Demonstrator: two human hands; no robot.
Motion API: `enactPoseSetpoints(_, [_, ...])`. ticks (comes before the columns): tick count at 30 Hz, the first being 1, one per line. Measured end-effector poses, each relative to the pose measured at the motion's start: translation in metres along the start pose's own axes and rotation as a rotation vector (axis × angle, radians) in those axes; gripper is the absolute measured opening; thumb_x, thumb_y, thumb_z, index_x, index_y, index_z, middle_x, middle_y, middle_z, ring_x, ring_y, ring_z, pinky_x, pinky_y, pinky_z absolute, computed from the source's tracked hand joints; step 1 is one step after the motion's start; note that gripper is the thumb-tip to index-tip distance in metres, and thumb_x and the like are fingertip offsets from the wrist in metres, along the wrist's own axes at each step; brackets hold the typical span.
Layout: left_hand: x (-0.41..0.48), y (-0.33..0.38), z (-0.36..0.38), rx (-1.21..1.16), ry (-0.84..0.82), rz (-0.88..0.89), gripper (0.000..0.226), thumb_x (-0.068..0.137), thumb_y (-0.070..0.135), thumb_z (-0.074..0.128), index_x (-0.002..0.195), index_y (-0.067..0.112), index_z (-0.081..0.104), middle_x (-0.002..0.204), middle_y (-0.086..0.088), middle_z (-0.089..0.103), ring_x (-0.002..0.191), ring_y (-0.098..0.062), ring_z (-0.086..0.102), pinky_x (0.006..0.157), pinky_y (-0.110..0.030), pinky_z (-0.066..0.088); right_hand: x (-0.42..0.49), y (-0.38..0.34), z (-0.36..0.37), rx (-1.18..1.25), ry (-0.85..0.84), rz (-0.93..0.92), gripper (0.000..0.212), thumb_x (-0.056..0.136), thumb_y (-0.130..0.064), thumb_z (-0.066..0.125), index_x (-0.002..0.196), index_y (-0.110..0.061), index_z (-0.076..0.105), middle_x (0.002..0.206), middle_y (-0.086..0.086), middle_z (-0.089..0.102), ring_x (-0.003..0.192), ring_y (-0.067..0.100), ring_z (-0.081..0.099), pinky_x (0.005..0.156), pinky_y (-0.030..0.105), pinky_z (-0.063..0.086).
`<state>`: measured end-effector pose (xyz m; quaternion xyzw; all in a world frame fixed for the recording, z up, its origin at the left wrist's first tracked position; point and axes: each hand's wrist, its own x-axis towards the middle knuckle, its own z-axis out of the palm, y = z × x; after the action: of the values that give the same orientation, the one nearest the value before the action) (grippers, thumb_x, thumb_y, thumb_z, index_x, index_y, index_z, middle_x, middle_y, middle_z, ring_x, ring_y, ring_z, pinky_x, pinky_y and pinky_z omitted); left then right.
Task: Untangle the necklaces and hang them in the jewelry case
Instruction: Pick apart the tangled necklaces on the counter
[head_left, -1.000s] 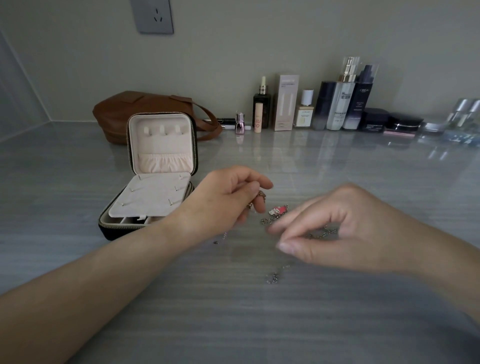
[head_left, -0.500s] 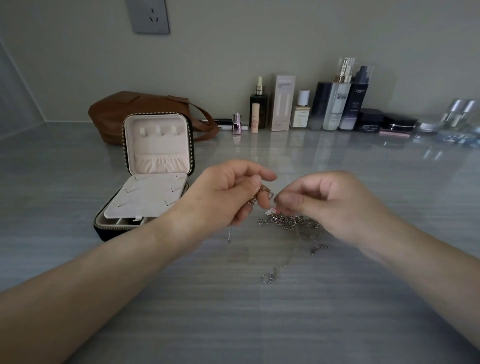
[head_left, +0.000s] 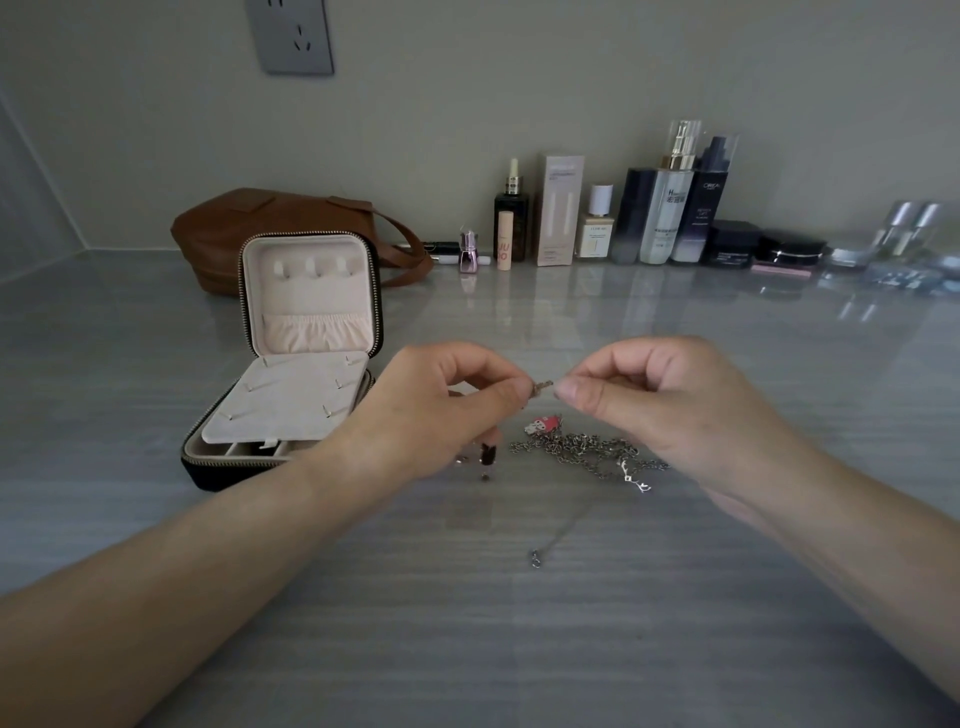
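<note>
The fingers (head_left: 571, 389) of my right hand (head_left: 660, 405) are curled, thumb and forefinger pressed together on one end of a small metal link (head_left: 543, 385), and my left hand (head_left: 441, 410) pinches the other end of it in the same way, so both hands meet thumb to thumb above the counter (head_left: 519, 649). A small dark piece (head_left: 487, 454) hangs just below my left hand; I cannot tell what it is fixed to. Under and between my hands the necklaces (head_left: 582, 449) lie in a tangled silver heap on the counter, partly hidden by my right hand. A red and white charm (head_left: 543, 423) rests at the heap's near-left edge, a bright silver clasp (head_left: 636, 480) sticks out on its right side, and one thin strand trails toward me and ends in a small ring (head_left: 535, 558). To the left, beside my left wrist, the jewelry case (head_left: 291, 405) stands open with its lid (head_left: 311, 291) upright, no chain on it. Behind the case a brown bag (head_left: 249, 228) lies against the wall. A row of cosmetic bottles (head_left: 665, 208) lines the wall to the right, and a grey outlet (head_left: 291, 36) sits high on the wall.
</note>
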<state>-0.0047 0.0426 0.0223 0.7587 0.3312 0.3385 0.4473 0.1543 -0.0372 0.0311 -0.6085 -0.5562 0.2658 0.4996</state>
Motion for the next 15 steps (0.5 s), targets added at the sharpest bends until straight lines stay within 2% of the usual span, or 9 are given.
enactPoseSetpoints(4, [0.0005, -0.0008, 0.0010, -0.017, -0.011, 0.012, 0.012, 0.082, 0.019, 0.069, 0.072, 0.026, 0.069, 0.063, 0.007, 0.068, 0.064, -0.013, 0.059, 0.068, -0.031, 0.048, -0.0010, 0.0016, 0.0013, -0.059, 0.003, -0.010, 0.009, 0.077, -0.028, 0.073, 0.073, -0.021, 0.073, 0.065, 0.020, 0.059, 0.056, 0.013, 0.043, 0.058, 0.026, 0.035])
enactPoseSetpoints(5, [0.0008, -0.0010, 0.0010, -0.015, -0.011, 0.011, 0.013, 0.081, 0.019, 0.069, 0.071, 0.027, 0.069, 0.064, 0.007, 0.069, 0.066, -0.012, 0.061, 0.068, -0.029, 0.049, -0.0013, 0.0014, 0.0014, -0.053, -0.001, -0.008, 0.008, 0.078, -0.027, 0.072, 0.073, -0.021, 0.073, 0.063, 0.020, 0.059, 0.054, 0.014, 0.042, 0.056, 0.026, 0.034])
enactPoseSetpoints(8, [0.0004, -0.0011, 0.0005, -0.019, -0.014, 0.007, 0.014, 0.079, 0.014, 0.071, 0.073, 0.026, 0.069, 0.066, 0.008, 0.071, 0.066, -0.004, 0.063, 0.068, -0.019, 0.049, -0.0012, 0.0016, 0.0014, -0.035, -0.014, 0.008, 0.013, 0.082, -0.019, 0.069, 0.071, -0.014, 0.070, 0.046, -0.002, 0.049, 0.041, 0.007, 0.037, 0.044, 0.020, 0.031])
enactPoseSetpoints(12, [0.0011, -0.0006, 0.0002, 0.005, -0.013, 0.004, 0.013, 0.078, 0.015, 0.072, 0.074, 0.027, 0.070, 0.075, 0.001, 0.073, 0.071, -0.009, 0.065, 0.071, -0.024, 0.052, 0.0003, 0.0025, 0.0027, -0.019, 0.008, 0.020, 0.014, 0.082, -0.015, 0.068, 0.068, -0.011, 0.069, 0.047, -0.002, 0.052, 0.041, 0.006, 0.040, 0.043, 0.018, 0.033])
enactPoseSetpoints(15, [0.0026, -0.0014, -0.0014, 0.023, 0.002, -0.004, 0.011, 0.082, 0.020, 0.069, 0.074, 0.028, 0.069, 0.062, 0.009, 0.068, 0.063, -0.005, 0.061, 0.066, -0.024, 0.050, 0.0007, 0.0020, 0.0016, -0.033, 0.036, 0.019, 0.012, 0.081, -0.018, 0.070, 0.070, -0.013, 0.071, 0.048, -0.008, 0.051, 0.041, 0.000, 0.038, 0.041, 0.011, 0.031])
